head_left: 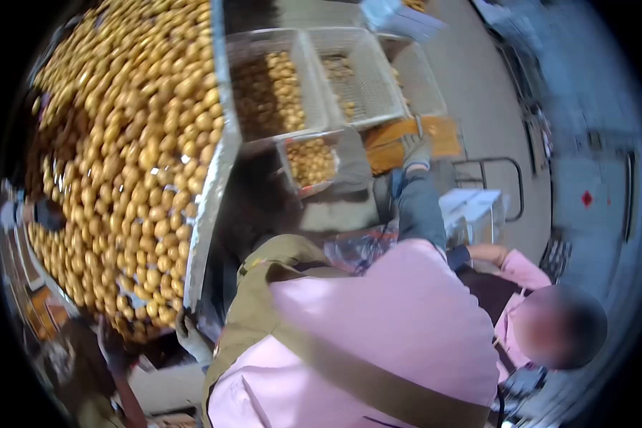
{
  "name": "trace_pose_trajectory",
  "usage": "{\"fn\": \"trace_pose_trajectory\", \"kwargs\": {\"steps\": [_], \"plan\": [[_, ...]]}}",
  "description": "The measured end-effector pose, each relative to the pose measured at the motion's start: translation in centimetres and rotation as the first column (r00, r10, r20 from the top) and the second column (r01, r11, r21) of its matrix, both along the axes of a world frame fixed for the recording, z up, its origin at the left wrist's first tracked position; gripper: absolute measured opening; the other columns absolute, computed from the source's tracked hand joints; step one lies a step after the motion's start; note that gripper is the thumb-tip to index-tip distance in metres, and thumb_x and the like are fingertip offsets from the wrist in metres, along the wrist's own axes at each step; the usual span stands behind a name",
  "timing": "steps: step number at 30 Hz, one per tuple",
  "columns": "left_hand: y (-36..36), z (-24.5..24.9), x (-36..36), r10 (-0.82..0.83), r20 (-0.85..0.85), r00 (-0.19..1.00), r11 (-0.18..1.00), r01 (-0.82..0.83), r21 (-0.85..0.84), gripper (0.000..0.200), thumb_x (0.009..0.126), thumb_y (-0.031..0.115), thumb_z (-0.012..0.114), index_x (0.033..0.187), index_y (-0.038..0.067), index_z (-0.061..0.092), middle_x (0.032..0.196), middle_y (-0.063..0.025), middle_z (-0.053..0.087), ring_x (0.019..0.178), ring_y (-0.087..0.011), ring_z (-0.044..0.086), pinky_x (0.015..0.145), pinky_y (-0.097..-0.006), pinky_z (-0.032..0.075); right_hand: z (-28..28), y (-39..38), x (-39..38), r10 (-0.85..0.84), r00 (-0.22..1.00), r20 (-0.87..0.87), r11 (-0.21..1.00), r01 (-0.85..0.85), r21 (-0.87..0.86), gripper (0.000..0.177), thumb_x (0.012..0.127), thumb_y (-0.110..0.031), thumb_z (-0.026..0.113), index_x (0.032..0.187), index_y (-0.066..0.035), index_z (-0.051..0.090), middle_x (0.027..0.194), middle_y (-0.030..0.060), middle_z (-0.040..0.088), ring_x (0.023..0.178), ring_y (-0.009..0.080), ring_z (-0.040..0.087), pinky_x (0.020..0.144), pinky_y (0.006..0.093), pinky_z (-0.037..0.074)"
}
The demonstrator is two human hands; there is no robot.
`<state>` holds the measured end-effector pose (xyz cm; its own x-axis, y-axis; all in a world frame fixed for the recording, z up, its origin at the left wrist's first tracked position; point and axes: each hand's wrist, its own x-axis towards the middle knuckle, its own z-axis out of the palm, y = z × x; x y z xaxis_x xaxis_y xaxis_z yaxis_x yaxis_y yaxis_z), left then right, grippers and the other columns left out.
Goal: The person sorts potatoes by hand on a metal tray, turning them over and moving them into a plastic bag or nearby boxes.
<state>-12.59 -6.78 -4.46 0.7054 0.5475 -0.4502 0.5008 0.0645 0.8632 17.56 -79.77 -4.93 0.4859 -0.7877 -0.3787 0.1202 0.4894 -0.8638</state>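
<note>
My left hand [194,338], in a grey glove, is at the lower corner of a metal-edged table [210,189] heaped with small round yellow-brown produce [150,164]. Its fingers are slightly apart, and nothing shows in them. My right arm stretches away in a dark sleeve. At its end, my gloved right hand [416,151] is against an orange-yellow crate [446,137], just below the white mesh baskets [357,78]. Blur hides whether its fingers grip the crate. A smaller red-and-white container [311,162] of produce stands between the table and the crate.
Co-workers' gloved hands are at the heap's left side [48,214] and lower edge [111,344]. Another person in pink [524,271] is at the right, near white boxes [471,207] and a black metal frame [517,189]. A plastic bag [357,250] lies beside my body.
</note>
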Motion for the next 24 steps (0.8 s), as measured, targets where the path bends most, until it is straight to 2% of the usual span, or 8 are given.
{"fn": "trace_pose_trajectory", "kwargs": {"steps": [5,8,12,13,15,18,21,24], "plan": [[-2.1,2.6,-0.8,0.216,0.086,0.973,0.963,-0.227,0.147,0.030,0.101,0.010,0.059,0.129,-0.001,0.060,0.127,-0.0127,0.063,0.113,-0.0220,0.062,0.099,-0.0331,0.050,0.7,26.2,4.6,0.586,0.755,-0.294,0.726,-0.650,-0.223,0.034,0.104,-0.022,0.056,0.130,-0.002,0.061,0.110,0.0121,0.069,0.087,0.0194,0.068,0.077,0.0313,0.057],[-1.5,0.9,-2.4,0.451,0.112,0.885,0.804,-0.458,0.378,0.042,0.098,0.007,0.062,0.138,0.000,0.052,0.136,-0.0132,0.057,0.122,-0.0231,0.056,0.104,-0.0337,0.046,1.9,41.8,2.2,0.890,0.300,-0.342,0.145,-0.899,-0.412,0.029,0.104,-0.014,0.053,0.128,0.000,0.062,0.108,0.0122,0.071,0.091,0.0174,0.067,0.082,0.0309,0.056],[-0.4,-1.4,-2.0,0.760,0.077,0.646,0.643,-0.764,0.059,0.067,0.089,0.007,0.068,0.148,-0.004,0.038,0.143,-0.0195,0.050,0.127,-0.0253,0.054,0.105,-0.0341,0.045,2.2,54.8,-3.8,0.738,-0.225,-0.637,-0.672,-0.332,-0.662,0.040,0.095,-0.017,0.066,0.133,-0.005,0.060,0.117,0.0151,0.069,0.105,0.0303,0.066,0.093,0.0423,0.053],[-0.4,-0.8,-1.1,0.768,0.035,0.639,0.640,-0.767,-0.045,0.076,0.086,0.014,0.073,0.150,-0.003,0.036,0.142,-0.0225,0.050,0.128,-0.0299,0.053,0.107,-0.0383,0.044,2.0,57.5,-5.5,0.698,-0.275,-0.661,-0.709,-0.134,-0.693,0.048,0.091,-0.019,0.071,0.135,-0.007,0.058,0.124,0.0163,0.067,0.115,0.0347,0.063,0.100,0.0475,0.050],[-0.2,-3.7,-0.4,0.580,0.062,0.812,0.644,-0.504,0.575,0.082,0.081,0.023,0.077,0.149,0.000,0.038,0.139,-0.0253,0.051,0.126,-0.0357,0.052,0.108,-0.0432,0.042,2.9,62.4,-8.2,0.513,-0.297,-0.805,-0.803,0.165,-0.572,0.065,0.085,-0.029,0.074,0.143,-0.010,0.051,0.143,0.0164,0.055,0.136,0.0352,0.048,0.113,0.0572,0.035],[1.2,-0.2,2.5,0.503,-0.240,0.830,0.742,-0.273,0.613,0.076,0.079,0.026,0.081,0.145,0.006,0.046,0.143,-0.0313,0.045,0.131,-0.0441,0.047,0.111,-0.0438,0.040,0.9,66.6,-9.4,0.435,-0.285,-0.854,-0.738,0.432,-0.519,0.070,0.086,-0.036,0.070,0.148,-0.013,0.045,0.156,0.0120,0.042,0.146,0.0329,0.034,0.117,0.0629,0.022],[2.6,-2.4,1.7,0.642,-0.085,0.762,0.744,-0.594,0.305,0.066,0.080,0.024,0.080,0.138,0.008,0.052,0.131,-0.0246,0.057,0.120,-0.0370,0.057,0.104,-0.0407,0.045,1.3,73.5,-7.8,0.334,0.086,-0.938,-0.858,0.440,-0.265,0.062,0.092,-0.042,0.062,0.146,-0.015,0.048,0.154,0.0093,0.045,0.146,0.0333,0.034,0.114,0.0681,0.021],[3.1,-4.1,-1.0,0.835,0.024,0.549,0.526,-0.811,0.258,0.058,0.085,0.016,0.075,0.136,0.004,0.051,0.124,-0.0155,0.062,0.113,-0.0282,0.060,0.100,-0.0378,0.048,-3.2,77.9,-2.8,0.771,0.181,-0.610,-0.633,0.322,-0.704,0.048,0.085,-0.033,0.065,0.132,-0.019,0.060,0.135,0.0045,0.056,0.132,0.0314,0.045,0.106,0.0571,0.034]]}}
